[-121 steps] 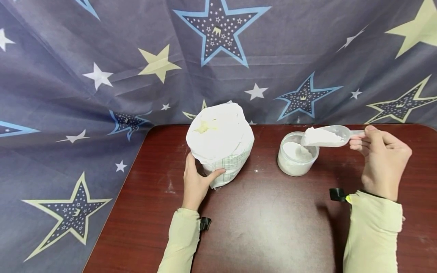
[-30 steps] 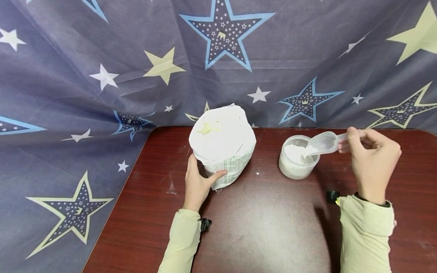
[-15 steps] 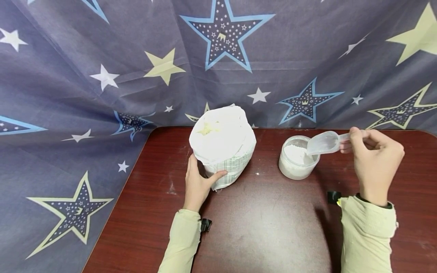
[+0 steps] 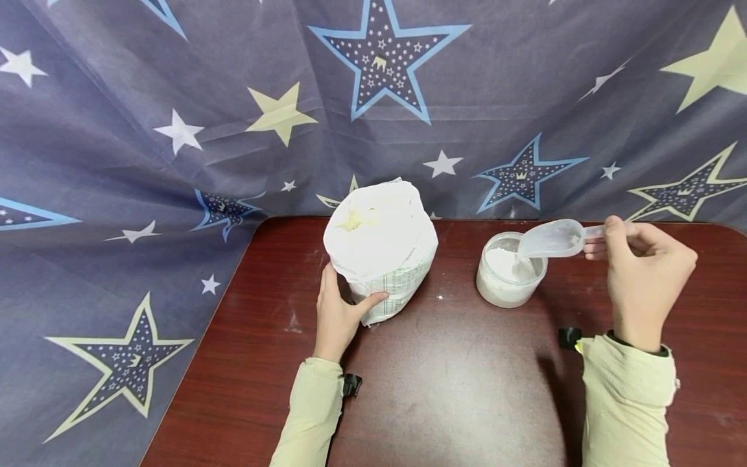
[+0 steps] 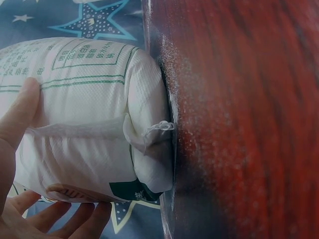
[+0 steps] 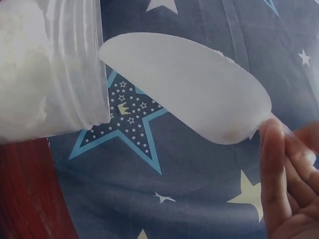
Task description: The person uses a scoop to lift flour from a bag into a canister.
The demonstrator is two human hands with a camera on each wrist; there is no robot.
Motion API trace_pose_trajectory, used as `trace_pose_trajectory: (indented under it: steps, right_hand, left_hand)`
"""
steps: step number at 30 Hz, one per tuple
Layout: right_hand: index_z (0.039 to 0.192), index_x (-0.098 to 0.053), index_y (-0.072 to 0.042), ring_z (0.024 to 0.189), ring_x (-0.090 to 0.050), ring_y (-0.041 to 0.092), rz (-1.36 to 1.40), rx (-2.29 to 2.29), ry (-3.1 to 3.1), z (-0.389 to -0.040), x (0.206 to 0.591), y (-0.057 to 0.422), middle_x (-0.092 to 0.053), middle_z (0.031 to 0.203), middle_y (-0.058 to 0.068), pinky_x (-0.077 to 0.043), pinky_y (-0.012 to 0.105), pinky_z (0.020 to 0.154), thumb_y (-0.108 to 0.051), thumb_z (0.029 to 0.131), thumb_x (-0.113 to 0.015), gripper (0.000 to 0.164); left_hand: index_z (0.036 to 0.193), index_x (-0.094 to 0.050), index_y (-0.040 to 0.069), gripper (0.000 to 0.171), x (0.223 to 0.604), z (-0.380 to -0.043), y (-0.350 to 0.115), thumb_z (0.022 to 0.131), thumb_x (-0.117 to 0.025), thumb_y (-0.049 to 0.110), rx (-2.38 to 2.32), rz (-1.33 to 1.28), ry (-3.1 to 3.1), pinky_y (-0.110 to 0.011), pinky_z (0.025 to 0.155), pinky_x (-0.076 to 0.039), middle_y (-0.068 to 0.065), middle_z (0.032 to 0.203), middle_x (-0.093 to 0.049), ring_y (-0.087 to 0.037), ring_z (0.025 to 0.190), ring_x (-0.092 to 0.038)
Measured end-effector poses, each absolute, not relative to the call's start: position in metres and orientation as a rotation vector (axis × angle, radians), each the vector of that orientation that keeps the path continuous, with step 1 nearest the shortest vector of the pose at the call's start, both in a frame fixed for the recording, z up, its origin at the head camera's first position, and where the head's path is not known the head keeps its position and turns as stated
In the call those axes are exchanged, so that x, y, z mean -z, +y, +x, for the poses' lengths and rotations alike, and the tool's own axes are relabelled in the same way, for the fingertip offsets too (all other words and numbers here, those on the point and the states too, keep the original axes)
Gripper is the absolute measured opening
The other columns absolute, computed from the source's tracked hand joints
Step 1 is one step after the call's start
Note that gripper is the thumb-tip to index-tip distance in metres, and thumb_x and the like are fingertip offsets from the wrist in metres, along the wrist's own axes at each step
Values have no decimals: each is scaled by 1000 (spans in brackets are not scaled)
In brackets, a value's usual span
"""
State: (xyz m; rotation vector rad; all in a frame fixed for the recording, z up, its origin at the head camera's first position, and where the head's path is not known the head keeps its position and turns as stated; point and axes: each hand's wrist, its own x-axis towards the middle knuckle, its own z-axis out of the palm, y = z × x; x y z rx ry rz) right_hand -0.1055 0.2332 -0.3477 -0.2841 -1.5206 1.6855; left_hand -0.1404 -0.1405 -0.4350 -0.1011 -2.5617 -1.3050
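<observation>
Translucent plastic, and nearly bare now! Heaped with white four seconds back, scoop (image 4: 551,240) all but emptied at this point, tip slanted over the open mouth of the jar (image 4: 506,295). Dipped lower a second ago, lifted a touch since; whether touching the rim, hard to tell. Looks like one load delivered, then, with powder (image 4: 503,261) lying below the rim and, presumably, room left above.

Over to the hands: handle pinched between thumb and fingers of the right hand (image 4: 648,279), scoop reaching out leftward from there, jar under its tip, standing on the bench (image 4: 449,389), touched by neither hand. On the other side, no change: left hand (image 4: 340,316) wrapped round the bag (image 4: 403,279), thumb across the printed front, fingers curled behind, probably to steady it. Bag mouth open and facing up, well apart from the scoop. And between bag and jar, on the bench, one small white fleck (image 4: 440,297).
</observation>
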Motion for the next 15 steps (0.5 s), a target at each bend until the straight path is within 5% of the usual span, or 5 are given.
trace_pose_trajectory:
  steps: [15]
  right_hand:
    - [76, -66, 20, 47, -66, 16, -284, -1831, -1317, -109, 342, 212, -69, 60, 13, -56, 23, 51, 0, 87, -71, 23]
  left_hand:
    - [150, -36, 16, 106, 435, -140, -140, 65, -90, 50, 1299, -108, -2546, -44, 113, -37, -7, 141, -48, -24, 137, -45]
